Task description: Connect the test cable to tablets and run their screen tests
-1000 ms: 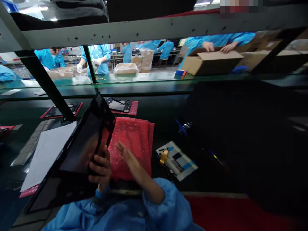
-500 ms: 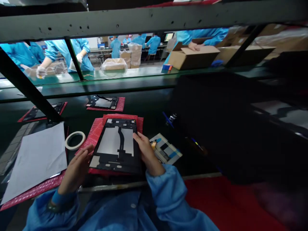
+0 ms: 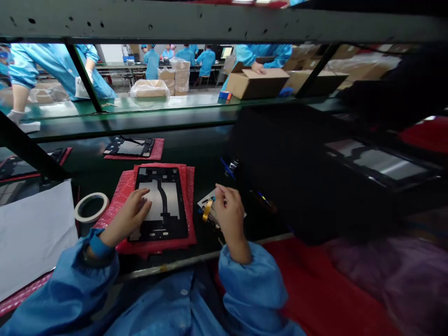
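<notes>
A black tablet-like panel with a silver middle and a black ribbon strip [image 3: 162, 200] lies flat on red bubble-wrap sheets [image 3: 189, 224]. My left hand [image 3: 131, 212] rests over the panel's left side, thumb and fingers apart. At the right, my right hand [image 3: 229, 210] is above a small pale card with blue and dark pieces [image 3: 206, 199], its thumb and fingers drawn together. Anything between those fingertips is hidden. A curled orange strip [image 3: 207, 211] stands at the card's left side, beside that hand.
A tape roll [image 3: 91, 207] and white paper [image 3: 33, 233] lie at left. Another panel [image 3: 129, 146] sits behind on pink bubble wrap. Black cloth [image 3: 280, 158] covers the right side, with a further panel [image 3: 381, 161] there. Co-workers in blue stand across the bench, one at a cardboard box [image 3: 257, 84].
My right hand has let go of the panel's right edge and moved right to the card. The panel now lies flat on the red sheets, and my left hand has come over it.
</notes>
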A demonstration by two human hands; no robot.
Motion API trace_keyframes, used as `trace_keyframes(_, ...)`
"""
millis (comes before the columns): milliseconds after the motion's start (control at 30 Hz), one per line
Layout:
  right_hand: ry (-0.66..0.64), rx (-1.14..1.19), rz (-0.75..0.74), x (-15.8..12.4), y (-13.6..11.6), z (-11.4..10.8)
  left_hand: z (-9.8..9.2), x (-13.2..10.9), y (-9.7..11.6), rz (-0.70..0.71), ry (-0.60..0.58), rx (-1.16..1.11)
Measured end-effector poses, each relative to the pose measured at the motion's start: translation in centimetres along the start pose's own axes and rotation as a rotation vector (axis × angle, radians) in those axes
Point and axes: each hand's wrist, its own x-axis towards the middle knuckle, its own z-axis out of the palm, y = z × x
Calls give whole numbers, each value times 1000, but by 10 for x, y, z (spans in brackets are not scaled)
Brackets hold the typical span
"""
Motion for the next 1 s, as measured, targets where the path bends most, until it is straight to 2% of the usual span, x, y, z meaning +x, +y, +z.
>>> trace_keyframes(100, -141, -164, 241, -14, 16, -8, 24, 22, -4, 31, -93, 232)
trace_keyframes(200, -276, -189, 429, -22, 18, 0, 47, 41, -2, -8, -88, 363)
trace_keyframes(333, -338, -12, 422, -20, 16, 19, 66, 52, 5, -9, -117, 511)
trace_keyframes(500, -335, 358, 376, -8, 24, 43, 69, 48, 5, 45, -145, 574)
trace_keyframes(700, -349, 678, 383, -5, 24, 59, 68, 47, -3, 137, -160, 392)
trace_keyframes(867, -341, 766, 389, -8, 21, 56, 62, 50, 1, 174, -260, 91)
trace_keyframes(1000, -341, 769, 378, -11, 20, 56, 57, 51, 6, 108, -368, -104)
